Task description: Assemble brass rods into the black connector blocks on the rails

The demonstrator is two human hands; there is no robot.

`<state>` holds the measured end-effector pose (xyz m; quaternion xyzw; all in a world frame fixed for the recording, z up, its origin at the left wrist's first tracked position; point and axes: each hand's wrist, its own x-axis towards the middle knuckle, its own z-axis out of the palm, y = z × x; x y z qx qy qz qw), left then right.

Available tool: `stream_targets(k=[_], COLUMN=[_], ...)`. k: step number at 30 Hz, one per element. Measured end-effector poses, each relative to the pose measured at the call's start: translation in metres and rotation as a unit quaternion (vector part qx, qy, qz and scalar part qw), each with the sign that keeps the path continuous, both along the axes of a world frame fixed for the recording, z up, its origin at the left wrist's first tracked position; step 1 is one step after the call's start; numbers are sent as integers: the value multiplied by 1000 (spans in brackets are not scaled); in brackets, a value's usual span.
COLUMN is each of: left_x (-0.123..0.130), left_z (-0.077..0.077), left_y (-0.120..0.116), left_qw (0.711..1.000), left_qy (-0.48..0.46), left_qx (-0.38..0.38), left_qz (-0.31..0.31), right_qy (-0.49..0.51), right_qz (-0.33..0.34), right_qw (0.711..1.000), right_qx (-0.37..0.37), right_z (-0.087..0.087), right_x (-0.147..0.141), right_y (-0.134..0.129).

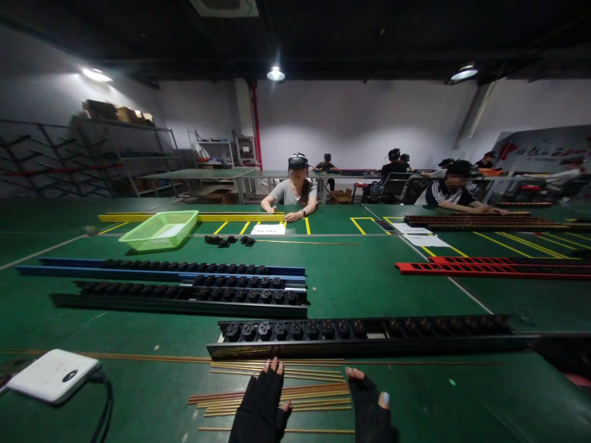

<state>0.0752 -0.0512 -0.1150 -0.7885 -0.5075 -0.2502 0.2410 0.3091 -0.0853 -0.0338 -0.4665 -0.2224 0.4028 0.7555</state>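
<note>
Left hand [258, 403]: open, not gripping, lying over loose brass rods [318, 397]
Right hand [368, 409]: open, empty, just beside the rods
Ahead: black rail [360, 347], lying near the fingertips

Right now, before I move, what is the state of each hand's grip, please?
Left hand: open, over brass rods, holding nothing visible.
Right hand: open, holding nothing visible.

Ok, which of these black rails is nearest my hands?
The front rail, just past your left hand and right hand; the others lie farther off, by the blue rail.
</note>
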Motion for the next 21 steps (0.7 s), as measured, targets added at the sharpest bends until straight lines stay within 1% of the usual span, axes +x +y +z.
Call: stream_targets(k=[3,6,10,14,19,21], left_x=[1,2,4,5,-3,-6], left_z=[2,7,14,16,19,21], left_y=[-1,-1,-3,-6,-5,-4], left_qw=[1000,1000,1000,1000,999,999], left_qy=[-2,1,-8,-18,9,21], left_qx=[6,11,-8,-18,30,36], left_qz=[2,-6,0,-2,-23,-35], right_qy=[10,13,16,11,6,7], right_qz=[8,14,30,34,36,41], right_qw=[1000,1000,999,999,999,999], right_qx=[-11,-15,-17,-15,-12,-14], right_z=[-3,-1,6,15,26,28], right_x=[0,1,3,5,7,8], right_y=[1,8,15,13,9,8])
